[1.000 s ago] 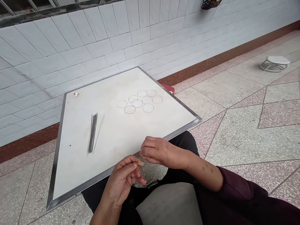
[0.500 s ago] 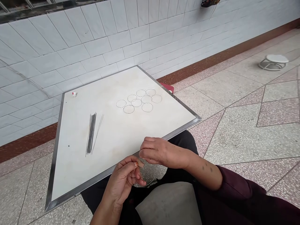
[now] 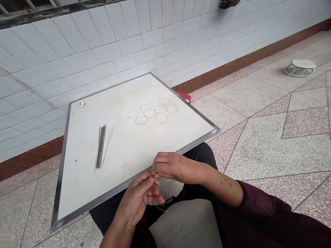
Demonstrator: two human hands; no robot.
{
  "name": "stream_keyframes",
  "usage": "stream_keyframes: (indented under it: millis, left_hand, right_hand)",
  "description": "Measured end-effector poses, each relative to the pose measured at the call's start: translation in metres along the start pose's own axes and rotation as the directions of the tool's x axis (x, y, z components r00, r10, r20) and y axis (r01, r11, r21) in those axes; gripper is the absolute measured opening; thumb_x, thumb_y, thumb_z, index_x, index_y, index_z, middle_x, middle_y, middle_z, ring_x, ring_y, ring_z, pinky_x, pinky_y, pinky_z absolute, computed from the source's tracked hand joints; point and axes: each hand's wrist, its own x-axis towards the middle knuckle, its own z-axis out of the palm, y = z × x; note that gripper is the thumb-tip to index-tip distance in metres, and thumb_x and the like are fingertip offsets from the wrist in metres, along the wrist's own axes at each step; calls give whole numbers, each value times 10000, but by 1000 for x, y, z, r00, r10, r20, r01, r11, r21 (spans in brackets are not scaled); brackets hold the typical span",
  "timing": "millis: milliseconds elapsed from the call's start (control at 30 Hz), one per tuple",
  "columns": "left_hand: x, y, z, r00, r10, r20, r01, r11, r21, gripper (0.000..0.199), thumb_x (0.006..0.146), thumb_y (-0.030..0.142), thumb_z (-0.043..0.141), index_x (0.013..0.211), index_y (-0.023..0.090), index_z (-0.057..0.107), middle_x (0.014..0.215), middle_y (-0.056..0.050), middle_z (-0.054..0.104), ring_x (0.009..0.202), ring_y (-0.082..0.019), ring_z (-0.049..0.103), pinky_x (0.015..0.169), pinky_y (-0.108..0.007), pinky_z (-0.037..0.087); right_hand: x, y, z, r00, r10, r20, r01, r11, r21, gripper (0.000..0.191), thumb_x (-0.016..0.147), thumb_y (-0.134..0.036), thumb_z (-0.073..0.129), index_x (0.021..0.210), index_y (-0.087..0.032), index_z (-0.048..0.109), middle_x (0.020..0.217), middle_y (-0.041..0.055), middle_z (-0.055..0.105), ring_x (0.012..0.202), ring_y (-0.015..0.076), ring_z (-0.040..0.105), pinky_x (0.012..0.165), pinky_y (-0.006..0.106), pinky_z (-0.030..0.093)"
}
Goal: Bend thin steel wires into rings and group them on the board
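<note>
My left hand [image 3: 142, 194] is at the table's near edge, thumb and index finger pinched on a thin wire [image 3: 162, 209]. The wire curves out below the fingers, over my lap. A small tan piece [image 3: 157, 181], perhaps tape around a finger, shows by the left fingertips. My right hand [image 3: 172, 167] meets the left one from the right, its fingers closed at the wire's upper part, which they hide. On the white table [image 3: 124, 151] lie several thin wire rings [image 3: 141, 120], grouped at the middle right. A bundle of straight wires [image 3: 100, 148] lies to the left.
Two loose wires [image 3: 107, 148] lie beside the bundle. A small white and red object [image 3: 82, 104] sits near the far left corner. The table has a metal edge [image 3: 199, 139] and stands by a tiled wall [image 3: 108, 55]. A white stool [image 3: 301, 65] stands far right.
My hands have drawn closer together at the fingertips. The wire's curve below them has shifted and lies lower against my lap. The view has shifted slightly; the rings and bundle have stayed put.
</note>
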Motion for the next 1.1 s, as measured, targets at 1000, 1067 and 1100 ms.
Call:
stream_keyframes:
  millis: [1000, 1067, 1100]
  left_hand:
    - [-2, -22, -3, 970, 181, -160, -224, 922, -317, 152, 758, 258, 808, 853, 165, 734, 671, 11, 634, 672, -138, 628, 901, -414, 557]
    - [-4, -22, -2, 970, 185, -156, -221, 942, -253, 172, 767, 284, 802, 873, 162, 744, 674, -2, 652, 691, -153, 637, 890, -422, 559]
    - [-5, -21, -2, 969, 191, -159, -223, 951, -216, 182, 771, 297, 800, 884, 165, 746, 675, -7, 663, 698, -160, 642, 880, -419, 560]
  right_hand:
    - [-8, 16, 47, 856, 492, -159, -372, 800, 471, 152, 964, -239, 608, 1024, -212, 745, 915, 28, 613, 831, 130, 614, 770, 272, 535]
    - [-9, 11, 43, 881, 450, -145, -335, 811, 479, 214, 989, -256, 563, 1119, -232, 732, 983, 36, 568, 852, 125, 602, 778, 273, 534]
    - [-10, 9, 42, 889, 437, -134, -330, 816, 474, 238, 1000, -257, 541, 1151, -242, 723, 997, 37, 541, 858, 124, 590, 778, 275, 532]
